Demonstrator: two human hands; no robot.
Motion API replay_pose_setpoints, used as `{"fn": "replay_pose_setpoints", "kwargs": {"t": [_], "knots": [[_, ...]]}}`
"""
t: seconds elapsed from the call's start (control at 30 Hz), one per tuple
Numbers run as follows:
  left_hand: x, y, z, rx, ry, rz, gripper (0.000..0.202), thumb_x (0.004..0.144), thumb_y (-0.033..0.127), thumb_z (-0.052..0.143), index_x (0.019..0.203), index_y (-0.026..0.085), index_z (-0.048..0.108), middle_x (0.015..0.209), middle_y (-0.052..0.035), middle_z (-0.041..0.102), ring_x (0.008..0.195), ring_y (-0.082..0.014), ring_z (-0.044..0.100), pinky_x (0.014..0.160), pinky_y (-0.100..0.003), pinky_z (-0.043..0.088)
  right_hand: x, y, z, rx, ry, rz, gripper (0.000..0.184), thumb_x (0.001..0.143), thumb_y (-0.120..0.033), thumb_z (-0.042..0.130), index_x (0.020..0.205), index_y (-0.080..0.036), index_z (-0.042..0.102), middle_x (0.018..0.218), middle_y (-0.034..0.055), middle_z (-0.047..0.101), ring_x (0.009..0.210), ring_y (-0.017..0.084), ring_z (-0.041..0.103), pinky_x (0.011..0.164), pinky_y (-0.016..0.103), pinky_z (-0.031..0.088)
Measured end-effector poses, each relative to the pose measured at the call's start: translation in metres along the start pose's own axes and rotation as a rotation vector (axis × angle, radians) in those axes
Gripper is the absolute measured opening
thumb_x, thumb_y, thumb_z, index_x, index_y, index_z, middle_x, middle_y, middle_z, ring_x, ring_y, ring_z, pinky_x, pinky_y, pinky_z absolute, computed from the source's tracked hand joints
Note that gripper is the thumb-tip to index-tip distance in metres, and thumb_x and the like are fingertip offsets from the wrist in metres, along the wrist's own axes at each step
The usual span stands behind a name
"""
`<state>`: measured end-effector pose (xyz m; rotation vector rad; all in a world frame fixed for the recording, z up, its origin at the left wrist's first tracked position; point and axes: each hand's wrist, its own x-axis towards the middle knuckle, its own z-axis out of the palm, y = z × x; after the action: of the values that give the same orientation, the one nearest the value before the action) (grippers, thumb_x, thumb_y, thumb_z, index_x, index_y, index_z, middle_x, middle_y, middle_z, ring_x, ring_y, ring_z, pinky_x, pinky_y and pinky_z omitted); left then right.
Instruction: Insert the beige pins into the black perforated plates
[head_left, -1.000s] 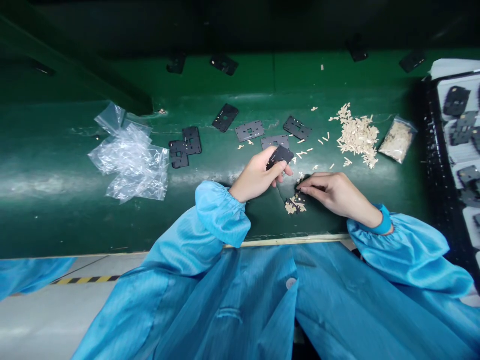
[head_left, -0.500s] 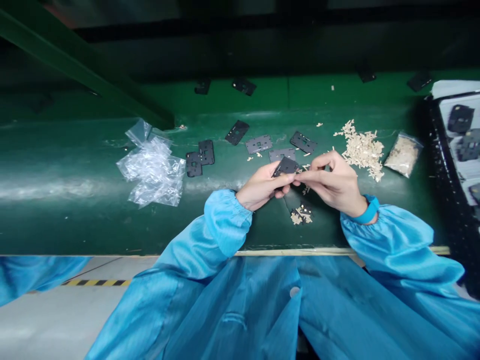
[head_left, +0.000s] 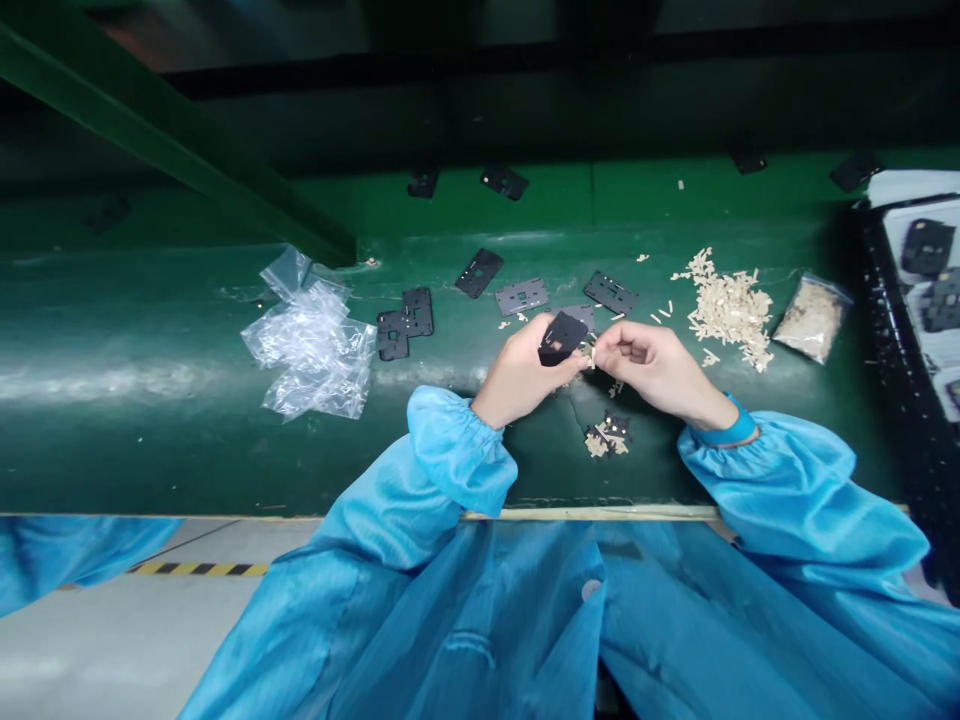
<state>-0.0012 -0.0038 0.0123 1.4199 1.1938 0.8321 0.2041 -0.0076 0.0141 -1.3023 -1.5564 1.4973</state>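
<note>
Clearly, the work centres on a black plate (head_left: pixel 564 336) up in the left hand (head_left: pixel 517 374), raised over the middle of the counter (head_left: pixel 187 430). It looks thin, flat and roughly rectangular, dark and fairly matte, and is held tilted, with tiny light specks near its left edge. A small pinkish patch shows low on its face; whether this is an opening with skin behind it or a mark, I cannot tell. The left hand is closed about its lower edge, thumb in front and fingers behind.

Just beside the plate's lower right corner, the right hand (head_left: pixel 654 368) has thumb and forefinger pinched narrowly on a cream piece (head_left: pixel 591 357), small and pale. Its exact shape is too small to make out, and so is whether it touches the plate.

Beyond the hands lie a grey plate (head_left: pixel 523 296) with a cut-out near its middle and a dark plate (head_left: pixel 611 292) set at a slant. Nearer the front edge sits a small mixed heap (head_left: pixel 607 437) of black and cream bits. To the right spreads a loose cream pile (head_left: pixel 727 308), with a filled clear bag (head_left: pixel 813 316) beside it. Well to the left rest crumpled clear bags (head_left: pixel 311 345).
</note>
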Motion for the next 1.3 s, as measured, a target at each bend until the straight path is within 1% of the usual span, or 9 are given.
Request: {"fn": "replay_pose_setpoints", "kwargs": {"t": [0.17, 0.37, 0.47, 0.6, 0.73, 0.9, 1.1, 1.2, 1.3], "knots": [[0.001, -0.003, 0.001, 0.072, 0.038, 0.028, 0.017, 0.081, 0.025, 0.072, 0.092, 0.018, 0.061, 0.077, 0.0030, 0.060, 0.070, -0.0114, 0.055, 0.065, -0.023, 0.045, 0.000, 0.001, 0.004, 0.053, 0.009, 0.024, 0.020, 0.080, -0.032, 0.079, 0.079, -0.018, 0.065, 0.063, -0.0026, 0.058, 0.055, 0.009, 0.048, 0.052, 0.024, 0.041], [-0.004, -0.004, 0.010, 0.139, 0.190, 0.028, 0.020, 0.082, 0.026, 0.072, 0.098, 0.020, 0.063, 0.087, 0.0008, 0.071, 0.078, -0.0147, 0.065, 0.073, -0.027, 0.050, -0.002, 0.000, 0.018, 0.114, 0.215, -0.012, 0.019, 0.080, -0.035, 0.078, 0.079, -0.018, 0.068, 0.070, 0.0022, 0.067, 0.058, 0.011, 0.055, 0.053, 0.025, 0.044], [-0.008, -0.004, 0.013, 0.137, 0.180, 0.042, 0.022, 0.084, 0.027, 0.071, 0.104, 0.021, 0.064, 0.091, -0.0003, 0.073, 0.082, -0.0160, 0.068, 0.076, -0.028, 0.051, -0.003, -0.001, 0.023, 0.125, 0.264, -0.034, 0.019, 0.078, -0.034, 0.079, 0.078, -0.019, 0.067, 0.069, 0.0023, 0.068, 0.059, 0.012, 0.058, 0.055, 0.026, 0.046], [-0.010, -0.004, 0.013, 0.080, 0.175, 0.035, 0.024, 0.084, 0.030, 0.072, 0.104, 0.021, 0.064, 0.090, 0.0002, 0.074, 0.080, -0.0148, 0.068, 0.075, -0.027, 0.052, -0.006, 0.000, 0.026, 0.056, 0.299, -0.070, 0.016, 0.080, -0.031, 0.077, 0.078, -0.019, 0.067, 0.065, 0.0005, 0.065, 0.055, 0.011, 0.054, 0.051, 0.025, 0.042], [-0.008, -0.002, 0.012, 0.056, 0.183, -0.003, 0.022, 0.082, 0.030, 0.073, 0.099, 0.019, 0.064, 0.085, 0.0000, 0.071, 0.076, -0.0137, 0.065, 0.068, -0.025, 0.050, -0.009, 0.002, 0.027, -0.025, 0.313, -0.108, 0.011, 0.082, -0.027, 0.074, 0.079, -0.019, 0.067, 0.064, -0.0001, 0.063, 0.054, 0.011, 0.052, 0.050, 0.025, 0.039], [-0.006, -0.001, 0.010, -0.070, 0.113, -0.077, 0.020, 0.081, 0.031, 0.073, 0.091, 0.019, 0.061, 0.069, 0.0034, 0.063, 0.057, -0.0106, 0.057, 0.056, -0.023, 0.047, -0.009, 0.003, 0.026, -0.011, 0.283, -0.113, 0.010, 0.083, -0.026, 0.073, 0.080, -0.019, 0.067, 0.066, 0.0003, 0.063, 0.055, 0.012, 0.052, 0.050, 0.026, 0.040], [-0.004, -0.003, 0.007, 0.041, 0.128, -0.004, 0.018, 0.081, 0.028, 0.072, 0.092, 0.019, 0.062, 0.076, 0.0014, 0.068, 0.066, -0.0127, 0.061, 0.062, -0.025, 0.049, -0.008, 0.000, 0.021, 0.080, 0.201, -0.045, 0.014, 0.080, -0.031, 0.076, 0.079, -0.020, 0.067, 0.067, 0.0008, 0.065, 0.055, 0.012, 0.053, 0.051, 0.027, 0.041], [-0.003, -0.003, 0.004, 0.049, 0.188, -0.002, 0.017, 0.085, 0.027, 0.068, 0.098, 0.019, 0.062, 0.086, -0.0009, 0.074, 0.070, -0.0129, 0.065, 0.065, -0.025, 0.050, -0.006, -0.001, 0.014, 0.121, 0.233, -0.020, 0.017, 0.077, -0.032, 0.080, 0.076, -0.020, 0.068, 0.070, 0.0016, 0.068, 0.059, 0.013, 0.056, 0.054, 0.027, 0.045], [-0.002, -0.005, 0.000, 0.103, 0.188, 0.005, 0.014, 0.089, 0.031, 0.066, 0.095, 0.019, 0.062, 0.081, -0.0003, 0.074, 0.070, -0.0132, 0.066, 0.066, -0.025, 0.049, -0.004, -0.002, 0.009, 0.135, 0.267, -0.016, 0.016, 0.075, -0.030, 0.080, 0.076, -0.020, 0.068, 0.072, 0.0019, 0.070, 0.063, 0.013, 0.059, 0.058, 0.027, 0.048]]}}
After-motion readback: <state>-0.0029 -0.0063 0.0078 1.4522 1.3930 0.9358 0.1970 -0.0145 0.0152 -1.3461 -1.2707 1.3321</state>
